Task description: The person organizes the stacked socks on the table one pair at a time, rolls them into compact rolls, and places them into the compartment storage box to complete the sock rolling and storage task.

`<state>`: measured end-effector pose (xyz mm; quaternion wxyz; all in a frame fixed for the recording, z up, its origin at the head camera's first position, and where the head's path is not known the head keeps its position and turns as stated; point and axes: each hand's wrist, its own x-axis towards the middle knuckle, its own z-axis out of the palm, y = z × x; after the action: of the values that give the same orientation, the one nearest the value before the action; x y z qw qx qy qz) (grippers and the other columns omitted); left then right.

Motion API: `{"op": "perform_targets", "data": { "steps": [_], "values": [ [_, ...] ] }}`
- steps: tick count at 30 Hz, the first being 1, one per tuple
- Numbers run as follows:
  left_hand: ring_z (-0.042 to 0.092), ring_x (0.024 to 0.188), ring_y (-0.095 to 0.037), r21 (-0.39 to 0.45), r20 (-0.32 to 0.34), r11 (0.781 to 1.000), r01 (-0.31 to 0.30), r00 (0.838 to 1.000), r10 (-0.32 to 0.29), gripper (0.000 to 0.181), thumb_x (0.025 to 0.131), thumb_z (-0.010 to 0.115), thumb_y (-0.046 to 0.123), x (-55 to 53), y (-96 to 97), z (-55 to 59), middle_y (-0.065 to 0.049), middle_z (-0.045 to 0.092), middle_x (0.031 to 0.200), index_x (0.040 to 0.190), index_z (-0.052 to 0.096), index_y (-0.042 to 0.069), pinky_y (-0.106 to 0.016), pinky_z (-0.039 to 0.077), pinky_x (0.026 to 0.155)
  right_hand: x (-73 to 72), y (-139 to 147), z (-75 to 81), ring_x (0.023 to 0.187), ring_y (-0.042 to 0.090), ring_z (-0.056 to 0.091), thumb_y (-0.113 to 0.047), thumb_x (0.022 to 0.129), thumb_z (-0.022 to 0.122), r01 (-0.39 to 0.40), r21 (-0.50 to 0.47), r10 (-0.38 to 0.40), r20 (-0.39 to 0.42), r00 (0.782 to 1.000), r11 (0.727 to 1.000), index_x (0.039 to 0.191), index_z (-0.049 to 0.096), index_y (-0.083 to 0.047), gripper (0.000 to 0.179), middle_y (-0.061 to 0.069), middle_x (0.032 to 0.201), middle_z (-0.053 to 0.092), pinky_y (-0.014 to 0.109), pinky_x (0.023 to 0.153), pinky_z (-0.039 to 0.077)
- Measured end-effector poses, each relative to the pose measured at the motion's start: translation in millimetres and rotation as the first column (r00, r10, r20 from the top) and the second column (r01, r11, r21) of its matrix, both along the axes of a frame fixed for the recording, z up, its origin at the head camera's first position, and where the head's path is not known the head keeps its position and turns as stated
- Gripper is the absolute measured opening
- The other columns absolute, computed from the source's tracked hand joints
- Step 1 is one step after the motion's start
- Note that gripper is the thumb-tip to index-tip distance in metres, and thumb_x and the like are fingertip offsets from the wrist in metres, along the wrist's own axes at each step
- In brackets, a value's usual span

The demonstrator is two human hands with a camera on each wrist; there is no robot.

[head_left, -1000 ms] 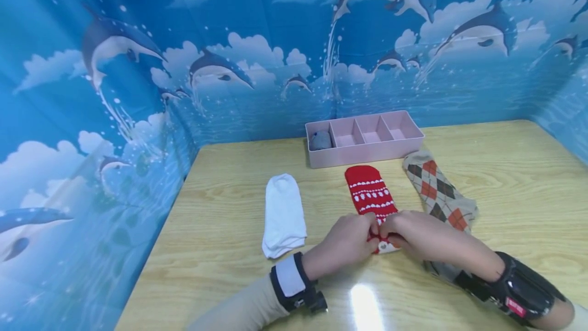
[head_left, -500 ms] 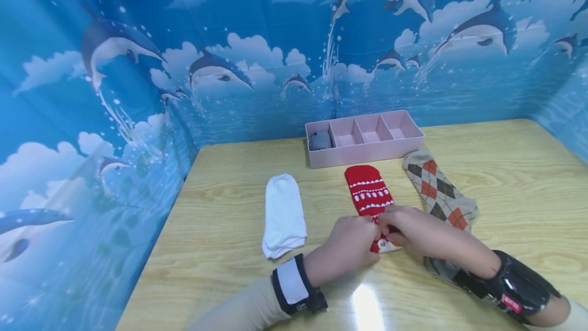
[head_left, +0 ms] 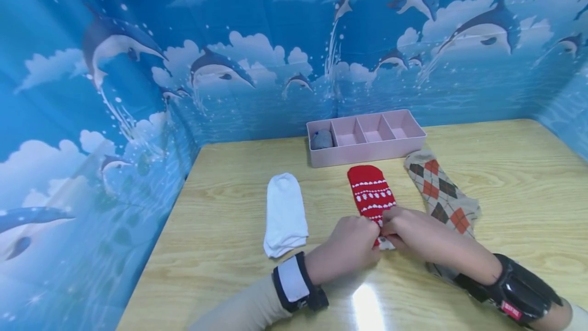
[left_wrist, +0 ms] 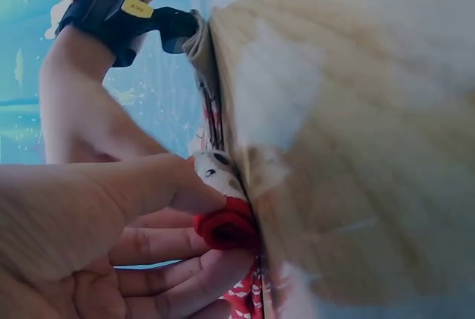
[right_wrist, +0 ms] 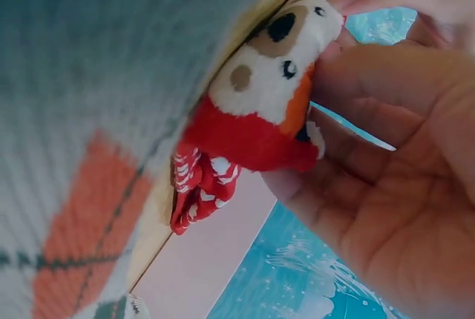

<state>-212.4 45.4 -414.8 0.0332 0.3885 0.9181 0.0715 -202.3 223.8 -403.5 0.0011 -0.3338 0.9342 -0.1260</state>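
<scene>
A red sock (head_left: 371,190) with white patterns lies at mid-table, its near end being rolled under both hands. My left hand (head_left: 351,241) pinches one side of the roll; in the left wrist view the coiled red end (left_wrist: 225,226) sits between thumb and fingers. From the other side my right hand (head_left: 420,231) grips it, thumb and fingers on the part with an animal face (right_wrist: 278,59) in the right wrist view. To the left a white pair of socks (head_left: 286,213) lies flat. Beige argyle socks (head_left: 441,188) lie to the right, partly hidden under the right forearm.
A pink divided box (head_left: 367,152) stands at the back of the table (head_left: 220,208), a grey rolled sock (head_left: 322,139) in its leftmost compartment. Behind it hangs a blue dolphin curtain (head_left: 257,91). The right forearm passes over the argyle socks.
The hands stay at the red sock's near end while the fingers shift and tuck. Less of the face part shows in the head view. Box and other socks have not moved.
</scene>
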Motion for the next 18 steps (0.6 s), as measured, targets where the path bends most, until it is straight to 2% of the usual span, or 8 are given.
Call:
{"op": "perform_targets", "data": {
  "steps": [4,6,10,14,18],
  "values": [
    [0.038,0.053,-0.005,0.017,0.074,1.000,-0.007,0.997,0.006,0.035,0.085,0.077,0.023,-5.0,-1.2,-1.4,0.010,0.039,0.054,0.062,0.051,0.018,-0.018,0.027,0.050,-0.1,-0.6,-1.0,0.075,0.002,0.046,-0.007,0.081,0.081,0.004,-0.015,-0.004,-0.006,1.000,1.000,0.080,0.077,-0.018,0.012,-0.011,0.082,0.054,0.022,0.062,0.044],
    [0.037,0.051,-0.004,0.025,0.088,1.000,0.000,0.996,-0.002,0.038,0.084,0.076,0.022,-8.6,-1.4,-2.4,0.010,0.035,0.052,0.059,0.048,0.019,-0.019,0.027,0.049,-0.4,-1.5,-1.0,0.077,0.004,0.046,-0.007,0.080,0.082,0.025,-0.019,-0.025,-0.013,1.000,1.000,0.079,0.074,-0.019,0.014,-0.011,0.083,0.054,0.023,0.063,0.044],
    [0.034,0.049,-0.004,0.025,0.165,1.000,-0.010,0.986,0.005,0.045,0.085,0.076,0.024,-16.7,-0.3,-1.7,0.010,0.030,0.048,0.056,0.042,0.021,-0.020,0.025,0.048,-1.1,-2.8,-0.9,0.075,0.003,0.047,-0.009,0.082,0.083,0.040,-0.019,-0.040,-0.029,0.999,0.999,0.080,0.071,-0.021,0.017,-0.012,0.081,0.055,0.023,0.063,0.045],
    [0.029,0.047,-0.004,0.011,0.280,0.999,-0.040,0.959,0.035,0.048,0.087,0.077,0.028,-25.1,2.0,3.1,0.010,0.027,0.047,0.055,0.042,0.020,-0.020,0.023,0.047,-1.2,0.3,0.3,0.076,0.004,0.049,-0.010,0.080,0.084,-0.013,0.005,0.013,-0.076,0.997,1.000,0.084,0.077,-0.017,0.011,-0.011,0.081,0.058,0.025,0.065,0.047],
    [0.026,0.045,-0.005,-0.006,0.364,0.998,-0.066,0.929,0.063,0.050,0.090,0.077,0.030,-30.5,2.8,8.1,0.008,0.026,0.047,0.053,0.044,0.018,-0.019,0.021,0.045,0.3,3.5,2.5,0.082,0.010,0.046,-0.014,0.074,0.088,-0.023,0.055,0.027,-0.063,0.998,0.998,0.089,0.079,-0.016,0.018,-0.007,0.088,0.055,0.028,0.067,0.045]
  ]
}}
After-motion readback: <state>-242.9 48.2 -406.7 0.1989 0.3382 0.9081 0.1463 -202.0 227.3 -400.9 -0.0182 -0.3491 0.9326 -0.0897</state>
